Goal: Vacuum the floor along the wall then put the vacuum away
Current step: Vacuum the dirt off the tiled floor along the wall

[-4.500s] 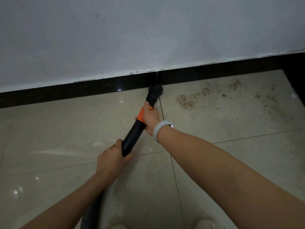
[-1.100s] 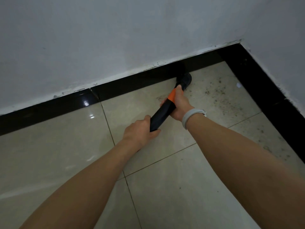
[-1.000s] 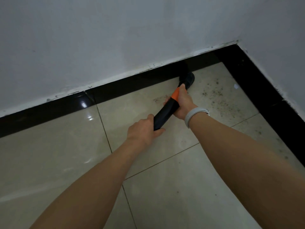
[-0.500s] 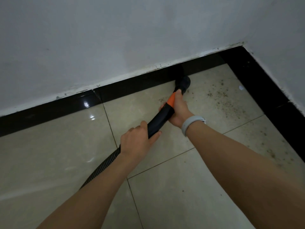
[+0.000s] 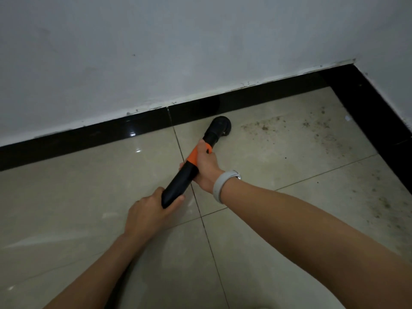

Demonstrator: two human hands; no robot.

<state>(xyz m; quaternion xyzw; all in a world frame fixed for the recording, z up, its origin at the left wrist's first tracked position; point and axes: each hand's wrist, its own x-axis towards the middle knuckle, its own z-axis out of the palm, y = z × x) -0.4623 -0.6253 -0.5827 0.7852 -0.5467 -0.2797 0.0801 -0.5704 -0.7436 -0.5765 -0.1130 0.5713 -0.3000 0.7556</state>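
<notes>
Dirt (image 5: pixel 316 130) lies beyond the right hand (image 5: pixel 206 168); both it and the left hand (image 5: pixel 149 210) grasp the vacuum wand (image 5: pixel 181 179), whose nozzle (image 5: pixel 219 127) might scatter it

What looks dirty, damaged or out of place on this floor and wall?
Dark crumbly dirt is scattered over the tiles to the right of the vacuum nozzle, reaching toward the corner, with a small white scrap near the black skirting. The white paint edge above the skirting looks chipped and uneven.
</notes>
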